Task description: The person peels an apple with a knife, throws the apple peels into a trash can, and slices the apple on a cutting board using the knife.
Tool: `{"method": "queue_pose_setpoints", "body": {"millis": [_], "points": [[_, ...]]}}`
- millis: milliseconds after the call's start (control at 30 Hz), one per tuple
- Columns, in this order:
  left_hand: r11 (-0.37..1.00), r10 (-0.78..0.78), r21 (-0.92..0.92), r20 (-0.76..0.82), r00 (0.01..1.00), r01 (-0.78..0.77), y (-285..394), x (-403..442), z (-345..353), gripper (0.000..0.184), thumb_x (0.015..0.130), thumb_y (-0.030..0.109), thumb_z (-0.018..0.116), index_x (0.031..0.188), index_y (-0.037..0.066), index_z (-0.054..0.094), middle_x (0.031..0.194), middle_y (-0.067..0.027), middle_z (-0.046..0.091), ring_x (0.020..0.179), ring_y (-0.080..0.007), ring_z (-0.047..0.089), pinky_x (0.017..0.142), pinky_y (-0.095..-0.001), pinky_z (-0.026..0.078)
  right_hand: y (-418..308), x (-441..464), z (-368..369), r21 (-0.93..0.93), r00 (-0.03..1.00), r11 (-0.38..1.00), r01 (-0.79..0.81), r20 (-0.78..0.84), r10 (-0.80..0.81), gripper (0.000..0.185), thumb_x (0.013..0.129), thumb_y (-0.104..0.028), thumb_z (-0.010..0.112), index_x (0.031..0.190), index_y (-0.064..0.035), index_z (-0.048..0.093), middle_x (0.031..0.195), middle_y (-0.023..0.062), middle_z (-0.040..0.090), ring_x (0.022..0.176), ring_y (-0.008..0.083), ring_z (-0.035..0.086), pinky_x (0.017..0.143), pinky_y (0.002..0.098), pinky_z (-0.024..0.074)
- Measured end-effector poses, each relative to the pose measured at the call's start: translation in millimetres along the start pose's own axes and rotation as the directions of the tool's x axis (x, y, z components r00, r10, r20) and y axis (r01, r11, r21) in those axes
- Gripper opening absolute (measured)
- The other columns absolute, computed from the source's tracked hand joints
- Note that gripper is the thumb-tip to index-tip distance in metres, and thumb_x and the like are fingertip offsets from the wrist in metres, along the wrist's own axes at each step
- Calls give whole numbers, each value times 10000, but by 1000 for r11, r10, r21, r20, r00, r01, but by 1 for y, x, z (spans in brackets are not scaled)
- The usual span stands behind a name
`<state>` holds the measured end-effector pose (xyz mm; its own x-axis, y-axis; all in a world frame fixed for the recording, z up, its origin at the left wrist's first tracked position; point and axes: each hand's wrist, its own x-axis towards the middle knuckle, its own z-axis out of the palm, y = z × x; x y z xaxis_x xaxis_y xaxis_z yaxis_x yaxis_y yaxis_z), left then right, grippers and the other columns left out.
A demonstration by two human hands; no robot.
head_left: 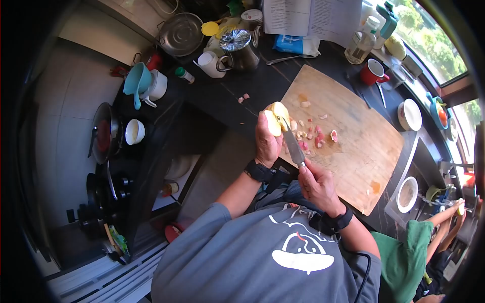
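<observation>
My left hand [268, 139] grips a pale yellow piece of fruit [273, 121] with its cut face showing, above the left edge of the wooden cutting board [364, 146]. In my right hand [317, 183] is the handle of a knife [294, 146], its blade pointing up and left. The blade's tip meets the fruit near its core. Small pink and pale scraps [319, 137] lie scattered on the board just right of the blade. My fingers wrap round both the fruit and the knife handle.
Two pink bits [243, 98] lie on the dark counter [217, 108]. A metal pitcher [244, 58], a red mug [372, 71] and a glass bottle [359, 45] stand beyond the board. A wok [105, 132] is at left. At lower right is another person in green [404, 255].
</observation>
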<state>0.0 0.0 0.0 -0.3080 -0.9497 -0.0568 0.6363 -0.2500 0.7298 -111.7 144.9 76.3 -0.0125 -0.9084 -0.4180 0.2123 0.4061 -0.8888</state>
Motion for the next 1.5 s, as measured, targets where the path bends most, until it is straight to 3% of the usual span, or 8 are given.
{"method": "queue_pose_setpoints", "body": {"millis": [100,233,300,333,400,533,1233,1500], "points": [[1000,11,-8,-40,999,-11,-3,2,0,614,962,553,319,1163,15,534,1027,-125,622,946,-206,604,833,-366,497,4,2,-8,92,998,994,-53,26,51,234,989,-247,506,1044,-26,560,631,-28,466,502,30,412,443,187,319],[992,-50,-112,16,999,52,15,-4,-4,603,956,573,330,1166,35,501,1068,-104,575,957,-216,577,837,-357,483,-17,-1,-26,-511,955,824,246,-15,-295,289,952,-122,536,1197,31,555,639,-33,349,588,68,344,511,235,323],[975,-80,-205,58,995,90,16,-5,-2,608,951,582,332,1151,35,509,1064,-106,582,944,-223,584,818,-361,488,-34,-10,-30,-558,962,824,101,-157,-224,360,894,-67,566,1236,34,518,742,169,551,647,234,534,612,339,446],[970,-96,-227,-16,995,90,17,-5,-1,609,947,589,336,1143,41,513,1057,-107,587,934,-226,584,808,-368,489,-31,-10,-25,-558,963,823,108,-148,-226,360,894,-67,566,1236,34,518,742,169,551,647,234,534,612,339,446],[952,-116,-294,-98,988,83,16,-6,1,612,941,605,338,1141,56,520,1053,-110,591,921,-228,578,804,-375,485,-19,-11,-12,-643,811,606,468,40,-584,481,859,-17,551,1327,-6,441,831,178,508,735,299,542,655,360,449],[935,-148,-335,-67,987,118,12,-10,-1,633,932,629,337,1142,63,527,1042,-110,592,922,-229,576,835,-364,474,-5,-5,2,-600,804,588,543,167,-571,537,834,16,567,1346,-27,411,896,185,490,795,352,530,697,384,451],[955,-196,-238,-63,979,176,1,-16,-1,651,915,611,401,1134,13,537,1063,-135,596,970,-269,587,882,-376,491,24,-10,17,-718,878,596,360,44,-477,559,847,30,544,1377,-34,378,841,190,508,712,369,556,634,423,476],[963,-223,-189,-153,963,193,-1,-19,2,698,900,642,394,1136,2,539,1039,-143,611,944,-268,604,838,-359,508,30,-2,18,-813,864,481,330,55,-500,588,849,-31,546,1397,-74,338,895,201,525,667,393,598,583,455,505]]}}
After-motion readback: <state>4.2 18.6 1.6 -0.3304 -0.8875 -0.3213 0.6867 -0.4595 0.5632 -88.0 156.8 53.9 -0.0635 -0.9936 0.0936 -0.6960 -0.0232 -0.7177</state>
